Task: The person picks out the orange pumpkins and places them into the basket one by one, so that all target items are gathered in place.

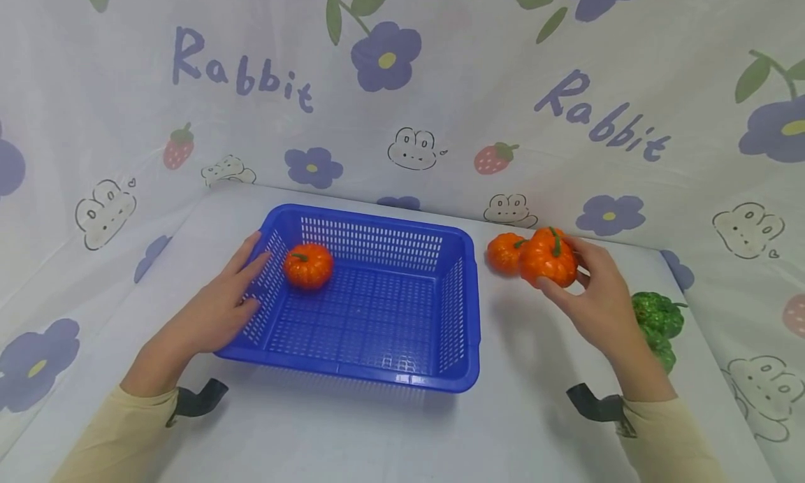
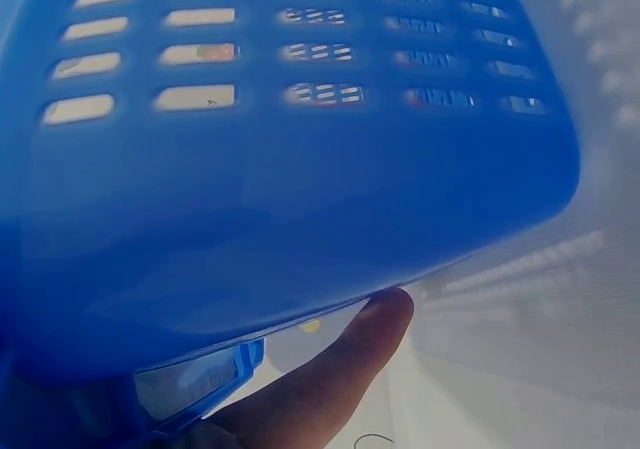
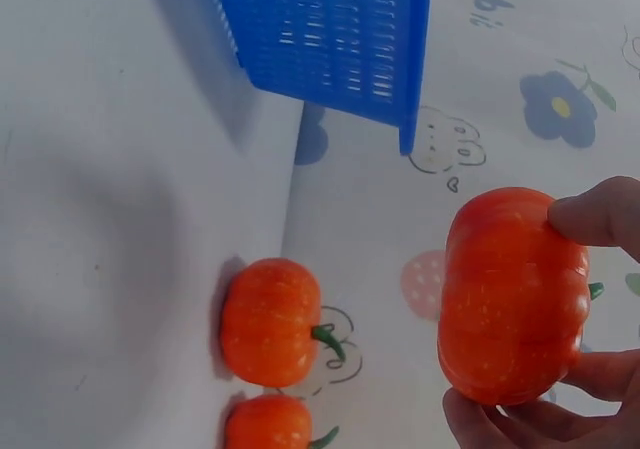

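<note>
An orange toy pumpkin (image 1: pixel 548 259) with a green stem is held in the right hand (image 1: pixel 594 294), thumb on one side and fingers on the other. The right wrist view shows that pumpkin (image 3: pixel 515 294) raised above the table. Two more pumpkins (image 3: pixel 270 321) stand on the table beyond it; in the head view the held one partly hides them. The left hand (image 1: pixel 220 308) rests at the left rim of a blue plastic basket (image 1: pixel 377 378), fingers extended. In the left wrist view a fingertip (image 2: pixel 385 314) touches the basket's edge. Inside, at the back left, sits one pumpkin (image 1: pixel 308 266).
Green, bumpy pumpkin-shaped vegetables (image 1: pixel 657 315) lie right of the right wrist, which partly hides them. A patterned cloth (image 1: pixel 440 84) hangs behind the white table (image 1: pixel 352 441). Both wrists carry dark camera mounts (image 1: pixel 200 398).
</note>
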A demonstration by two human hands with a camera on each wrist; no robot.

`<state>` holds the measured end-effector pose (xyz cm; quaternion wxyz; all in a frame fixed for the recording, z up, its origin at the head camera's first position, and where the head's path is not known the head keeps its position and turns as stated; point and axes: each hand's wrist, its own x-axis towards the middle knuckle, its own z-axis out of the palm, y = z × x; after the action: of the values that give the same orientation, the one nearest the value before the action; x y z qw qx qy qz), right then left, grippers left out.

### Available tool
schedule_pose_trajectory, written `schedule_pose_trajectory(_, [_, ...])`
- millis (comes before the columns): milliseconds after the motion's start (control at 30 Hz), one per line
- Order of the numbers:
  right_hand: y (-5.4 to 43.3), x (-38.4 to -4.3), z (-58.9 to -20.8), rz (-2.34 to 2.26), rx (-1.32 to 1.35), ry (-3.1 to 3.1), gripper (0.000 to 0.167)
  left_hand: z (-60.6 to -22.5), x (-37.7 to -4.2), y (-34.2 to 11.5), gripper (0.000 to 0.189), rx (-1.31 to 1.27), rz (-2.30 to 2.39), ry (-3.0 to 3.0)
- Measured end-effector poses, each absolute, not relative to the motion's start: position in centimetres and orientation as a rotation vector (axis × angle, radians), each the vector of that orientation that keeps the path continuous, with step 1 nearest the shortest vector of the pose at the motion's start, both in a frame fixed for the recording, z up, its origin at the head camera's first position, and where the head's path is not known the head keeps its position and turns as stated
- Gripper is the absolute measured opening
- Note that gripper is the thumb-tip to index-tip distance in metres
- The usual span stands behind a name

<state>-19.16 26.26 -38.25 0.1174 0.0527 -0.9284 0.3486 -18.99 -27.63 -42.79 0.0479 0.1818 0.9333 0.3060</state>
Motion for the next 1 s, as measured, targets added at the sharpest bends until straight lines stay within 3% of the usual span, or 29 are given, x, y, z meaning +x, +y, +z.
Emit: schedule_pose_trajectory(1000, [21.9, -20.2, -36.8, 0.993, 0.417, -2.658, 0.073, -42.7, -19.0, -27.4, 0.071, 0.545, 0.925, 2.857])
